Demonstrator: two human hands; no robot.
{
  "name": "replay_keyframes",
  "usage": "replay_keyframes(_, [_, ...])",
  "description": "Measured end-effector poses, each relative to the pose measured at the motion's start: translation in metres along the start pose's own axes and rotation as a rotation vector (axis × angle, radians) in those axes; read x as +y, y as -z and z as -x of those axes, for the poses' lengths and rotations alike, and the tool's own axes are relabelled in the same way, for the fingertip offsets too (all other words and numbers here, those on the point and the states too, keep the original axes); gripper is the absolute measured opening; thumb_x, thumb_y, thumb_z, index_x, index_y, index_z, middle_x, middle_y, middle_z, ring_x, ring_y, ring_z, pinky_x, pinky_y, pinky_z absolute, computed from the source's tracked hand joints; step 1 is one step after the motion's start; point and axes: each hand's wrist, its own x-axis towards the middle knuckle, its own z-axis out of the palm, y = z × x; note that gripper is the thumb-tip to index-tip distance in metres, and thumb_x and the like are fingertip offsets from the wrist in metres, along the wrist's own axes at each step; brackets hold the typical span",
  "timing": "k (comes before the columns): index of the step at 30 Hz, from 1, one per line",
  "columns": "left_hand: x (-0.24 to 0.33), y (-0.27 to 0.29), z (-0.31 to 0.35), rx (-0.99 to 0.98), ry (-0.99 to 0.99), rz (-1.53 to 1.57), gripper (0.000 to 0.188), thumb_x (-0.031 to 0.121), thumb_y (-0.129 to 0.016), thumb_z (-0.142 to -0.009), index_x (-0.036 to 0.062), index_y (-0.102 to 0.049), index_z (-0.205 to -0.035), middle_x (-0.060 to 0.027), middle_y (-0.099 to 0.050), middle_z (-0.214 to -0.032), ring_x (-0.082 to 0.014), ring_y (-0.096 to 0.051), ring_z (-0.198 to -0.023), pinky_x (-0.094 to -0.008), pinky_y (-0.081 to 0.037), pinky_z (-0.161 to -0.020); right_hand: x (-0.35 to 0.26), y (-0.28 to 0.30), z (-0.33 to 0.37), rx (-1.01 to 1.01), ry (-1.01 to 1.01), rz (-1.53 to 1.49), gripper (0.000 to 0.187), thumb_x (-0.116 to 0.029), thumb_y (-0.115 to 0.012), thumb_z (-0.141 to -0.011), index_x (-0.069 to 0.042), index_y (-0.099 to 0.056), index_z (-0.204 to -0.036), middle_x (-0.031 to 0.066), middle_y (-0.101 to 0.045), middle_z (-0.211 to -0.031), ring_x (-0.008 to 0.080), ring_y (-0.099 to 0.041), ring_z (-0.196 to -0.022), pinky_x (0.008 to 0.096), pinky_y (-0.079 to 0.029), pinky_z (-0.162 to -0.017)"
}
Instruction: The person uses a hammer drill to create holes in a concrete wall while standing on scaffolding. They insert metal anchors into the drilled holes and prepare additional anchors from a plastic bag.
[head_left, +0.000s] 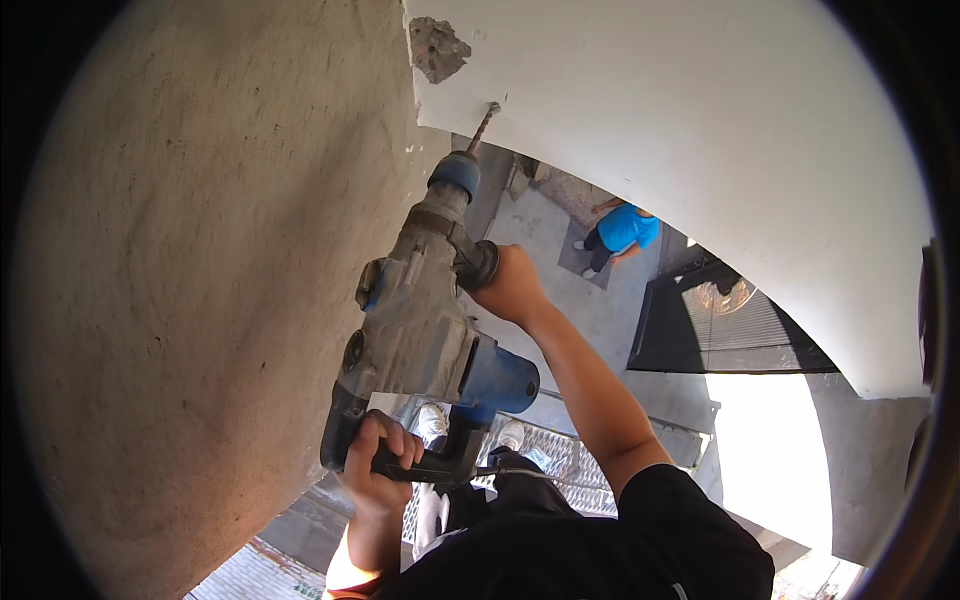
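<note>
A large rotary hammer drill, dusty grey with blue and black parts, slants up in front of me. My left hand wraps its fingers around the black rear handle at the bottom. Higher up, my right hand is closed on the round side handle. From the blue chuck a long spiral drill bit runs up to the white wall surface. The bit's tip meets a small hole or mark near that surface's lower edge; how deep it sits I cannot tell.
A rough beige wall fills the left side. Chipped grey concrete shows above the bit. My feet stand on a metal mesh platform, with a cable beside them. Far below, a person in a blue shirt stands on the floor.
</note>
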Motion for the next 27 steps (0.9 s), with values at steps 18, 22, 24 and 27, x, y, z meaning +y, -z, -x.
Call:
replay_keyframes(18, [0.007, 0.012, -0.001, -0.066, 0.014, 0.013, 0.021, 0.024, -0.052, -0.096, 0.0102, -0.047, -0.08, -0.0039, -0.047, -0.066, -0.0141, -0.041, -0.048, -0.0325, -0.039, -0.052, -0.006, -0.011, 0.009, 0.041, -0.048, -0.01, 0.024, -0.029, -0.074, -0.077, -0.006, -0.07, -0.079, 0.0184, -0.069, -0.075, 0.0411, -0.066, -0.075, 0.0464, -0.053, -0.067])
replay_keyframes(22, [0.007, 0.017, 0.001, -0.048, 0.024, -0.006, 0.023, 0.024, -0.051, -0.096, 0.0103, -0.046, -0.078, -0.004, -0.046, -0.066, -0.0141, -0.041, -0.048, -0.0325, -0.039, -0.052, -0.01, -0.015, 0.009, 0.012, -0.065, -0.015, 0.023, -0.029, -0.075, -0.076, -0.007, -0.071, -0.081, 0.0178, -0.069, -0.075, 0.0402, -0.066, -0.074, 0.0465, -0.053, -0.067])
replay_keyframes(24, [0.007, 0.019, 0.003, -0.059, 0.016, -0.003, 0.023, 0.024, -0.051, -0.096, 0.0103, -0.046, -0.078, -0.0039, -0.046, -0.066, -0.0141, -0.042, -0.048, -0.0322, -0.039, -0.052, -0.01, -0.017, 0.009, 0.014, -0.035, -0.079, 0.023, -0.029, -0.075, -0.076, -0.007, -0.07, -0.08, 0.0182, -0.068, -0.074, 0.0402, -0.066, -0.074, 0.0463, -0.054, -0.067])
replay_keyframes(27, [0.009, 0.029, 0.011, -0.069, -0.017, -0.05, 0.025, 0.025, -0.053, -0.096, 0.01, -0.046, -0.078, -0.0037, -0.046, -0.067, -0.0141, -0.042, -0.047, -0.0317, -0.04, -0.051, -0.011, -0.025, 0.016, -0.003, -0.004, -0.13, 0.023, -0.028, -0.076, -0.075, -0.006, -0.069, -0.079, 0.0187, -0.068, -0.073, 0.0404, -0.066, -0.073, 0.0462, -0.054, -0.067])
